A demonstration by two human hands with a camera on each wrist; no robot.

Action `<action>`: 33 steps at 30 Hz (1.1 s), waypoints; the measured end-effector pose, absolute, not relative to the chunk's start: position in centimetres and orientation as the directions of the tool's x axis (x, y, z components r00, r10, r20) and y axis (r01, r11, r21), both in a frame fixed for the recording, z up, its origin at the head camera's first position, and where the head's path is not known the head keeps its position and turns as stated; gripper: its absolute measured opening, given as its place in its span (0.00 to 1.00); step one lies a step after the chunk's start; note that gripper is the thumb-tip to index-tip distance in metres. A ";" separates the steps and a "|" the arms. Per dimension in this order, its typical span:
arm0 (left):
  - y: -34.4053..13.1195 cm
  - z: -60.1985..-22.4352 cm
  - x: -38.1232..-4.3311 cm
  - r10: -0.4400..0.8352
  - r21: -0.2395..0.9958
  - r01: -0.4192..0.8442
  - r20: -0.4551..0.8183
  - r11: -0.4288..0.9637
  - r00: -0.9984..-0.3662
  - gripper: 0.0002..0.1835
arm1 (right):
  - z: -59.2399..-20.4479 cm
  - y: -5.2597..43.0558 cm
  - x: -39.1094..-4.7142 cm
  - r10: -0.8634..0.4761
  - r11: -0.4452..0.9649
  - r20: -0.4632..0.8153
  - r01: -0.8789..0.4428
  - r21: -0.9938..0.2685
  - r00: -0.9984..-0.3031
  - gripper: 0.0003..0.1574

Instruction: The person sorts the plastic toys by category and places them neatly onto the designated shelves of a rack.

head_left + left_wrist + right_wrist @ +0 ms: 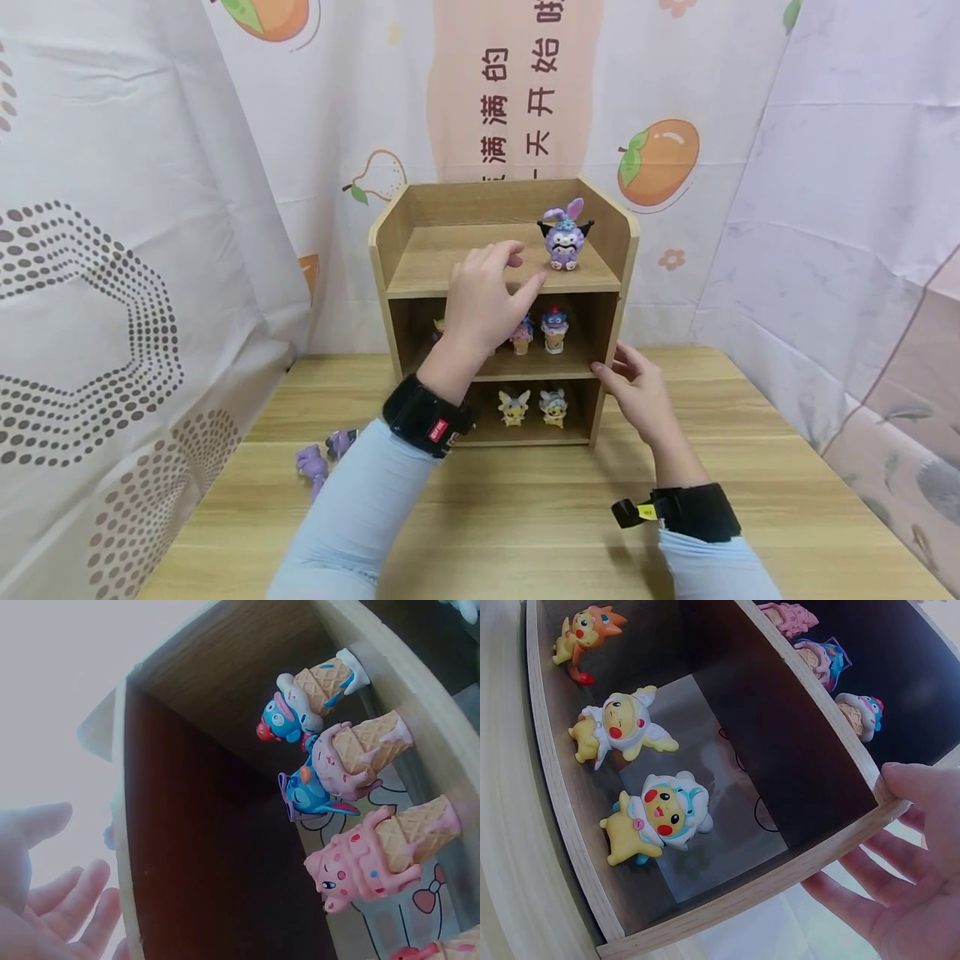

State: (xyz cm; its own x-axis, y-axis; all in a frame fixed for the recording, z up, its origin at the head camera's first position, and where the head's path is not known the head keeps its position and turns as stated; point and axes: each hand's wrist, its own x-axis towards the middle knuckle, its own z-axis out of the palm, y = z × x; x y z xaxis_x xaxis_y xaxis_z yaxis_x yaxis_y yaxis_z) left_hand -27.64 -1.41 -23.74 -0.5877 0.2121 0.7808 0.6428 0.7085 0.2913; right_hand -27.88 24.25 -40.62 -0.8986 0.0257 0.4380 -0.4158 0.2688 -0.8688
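A small wooden shelf unit (pixel 502 377) with an open top and two compartments stands on the table. On its top board, at the right, sits a purple figurine (pixel 564 242) with rabbit ears and black horns. Just left of the figurine, my left hand (pixel 487 292) hovers with thumb and index finger apart and nothing between them. My right hand (pixel 637 387) holds the unit's right side panel, thumb at the front edge, fingers along the outer face. Ice-cream-cone figurines (pixel 360 862) line the middle compartment. Yellow figurines (pixel 656 817) stand in the bottom one.
Purple figurines (pixel 312 463) lie on the table (pixel 525 525) to the left, beside my left forearm, which partly covers the shelf's left side. A printed curtain (pixel 360 100) hangs behind and at both sides.
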 end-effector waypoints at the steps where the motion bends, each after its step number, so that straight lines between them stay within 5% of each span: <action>1: -1.6 -23.9 -27.4 0.217 0.270 0.658 0.799 0.703 -0.560 0.23 | -40.6 24.2 -27.9 0.030 0.267 0.438 -0.415 -0.870 -0.899 0.36; 7: -3.3 -24.9 -26.4 0.221 0.202 0.743 0.876 0.637 -0.428 0.20 | -40.6 24.2 -27.9 0.036 0.279 0.447 -0.420 -0.863 -0.894 0.35; 18: -7.3 -26.5 -25.1 0.189 0.194 0.811 0.918 0.552 -0.348 0.20 | -40.5 24.1 -27.9 0.041 0.281 0.441 -0.413 -0.866 -0.897 0.36; 24: -9.9 -27.9 -24.7 0.179 0.199 0.816 0.922 0.543 -0.344 0.19 | -40.5 24.0 -28.0 0.032 0.276 0.437 -0.413 -0.868 -0.899 0.36; 33: -13.7 -29.4 -23.7 0.102 0.298 0.760 0.897 0.578 -0.429 0.18 | -40.7 24.2 -28.0 0.032 0.282 0.449 -0.423 -0.861 -0.893 0.35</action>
State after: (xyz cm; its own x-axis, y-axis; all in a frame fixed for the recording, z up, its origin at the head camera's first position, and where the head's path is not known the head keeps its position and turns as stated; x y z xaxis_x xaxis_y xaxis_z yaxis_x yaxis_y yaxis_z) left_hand -23.72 -13.68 -29.39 -0.4294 0.1022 0.8973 0.7597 0.5781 0.2978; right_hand -28.03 24.18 -40.69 -0.8931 0.0319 0.4487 -0.4226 0.2818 -0.8614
